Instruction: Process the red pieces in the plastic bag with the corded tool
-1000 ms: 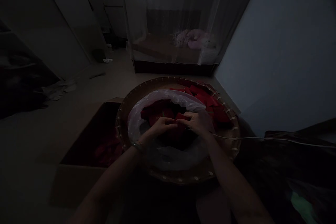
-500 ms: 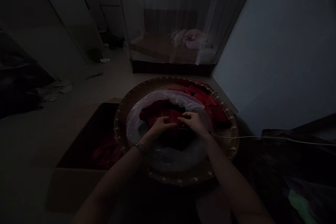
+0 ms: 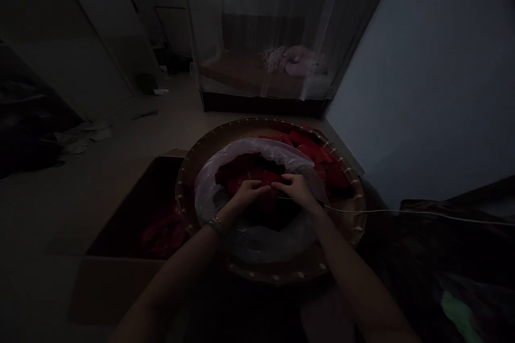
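Note:
A round woven tray (image 3: 209,144) sits in front of me in a dim room. On it lies an open clear plastic bag (image 3: 257,241) filled with red pieces (image 3: 241,169). More red pieces (image 3: 309,150) lie loose at the tray's far right. My left hand (image 3: 245,193), with a bangle at the wrist, and my right hand (image 3: 295,190) meet over the bag's middle. Both have their fingers curled on one red piece between them.
An open cardboard box (image 3: 120,257) with red things inside stands left of the tray. A thin white cord (image 3: 402,213) runs right from the tray. A netted bed (image 3: 261,75) stands behind, a wall (image 3: 434,80) at right, and dark clutter (image 3: 462,278) at lower right.
My hands stay together over the bag, with only small finger movements on the red piece. The view shifts slightly.

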A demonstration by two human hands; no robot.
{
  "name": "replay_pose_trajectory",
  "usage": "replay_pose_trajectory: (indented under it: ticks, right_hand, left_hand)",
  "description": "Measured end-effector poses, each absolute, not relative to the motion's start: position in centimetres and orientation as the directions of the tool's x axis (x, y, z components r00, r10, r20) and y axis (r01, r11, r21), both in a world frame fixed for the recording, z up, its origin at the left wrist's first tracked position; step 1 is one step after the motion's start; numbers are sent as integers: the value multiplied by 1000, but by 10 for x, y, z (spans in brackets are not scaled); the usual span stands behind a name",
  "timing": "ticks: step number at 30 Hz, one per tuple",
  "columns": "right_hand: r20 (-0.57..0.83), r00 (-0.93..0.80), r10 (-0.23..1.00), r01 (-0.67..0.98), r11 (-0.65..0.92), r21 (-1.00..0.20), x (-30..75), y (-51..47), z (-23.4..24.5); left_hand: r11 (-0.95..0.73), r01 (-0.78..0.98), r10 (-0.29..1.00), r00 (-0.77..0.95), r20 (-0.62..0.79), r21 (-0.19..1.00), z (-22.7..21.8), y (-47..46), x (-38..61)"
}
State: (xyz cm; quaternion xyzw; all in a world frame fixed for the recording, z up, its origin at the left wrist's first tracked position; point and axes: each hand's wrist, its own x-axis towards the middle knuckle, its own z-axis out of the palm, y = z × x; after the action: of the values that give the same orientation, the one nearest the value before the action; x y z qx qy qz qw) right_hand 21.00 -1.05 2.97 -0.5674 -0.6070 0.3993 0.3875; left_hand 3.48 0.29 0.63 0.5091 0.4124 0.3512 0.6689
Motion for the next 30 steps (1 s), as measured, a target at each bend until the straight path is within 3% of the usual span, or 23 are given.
replay_pose_trajectory:
  ticks: [8, 14, 19, 21, 24, 27, 30]
  right_hand:
    - [53, -75, 996, 377, 77, -923, 208, -10, 27]
    - [105, -35, 994, 400, 110, -910, 206, -11, 30]
    - [-14, -4, 1000, 364, -11, -931, 208, -11, 27]
    - [17, -8, 1000, 383, 19, -923, 208, -10, 29]
    - [155, -70, 985, 482, 169, -860, 205, -10, 33]
    - [189, -151, 970, 640, 242, -729, 201, -12, 35]
    - [218, -168, 961, 688, 273, -672, 199, -14, 35]
  left_hand:
    - [251, -84, 879, 438, -190, 964, 7, 0, 37]
    - [258, -5, 848, 479, -224, 966, 2, 1, 37]
    - [253, -5, 811, 547, -209, 968, -1, 2, 35]
    - [263, 5, 799, 559, -220, 965, 0, 1, 34]
    - [206, 75, 793, 571, -212, 976, 2, -3, 34]
    - [98, 168, 786, 591, -180, 981, 4, -6, 33]
    - [61, 196, 768, 617, -172, 979, 5, -6, 32]
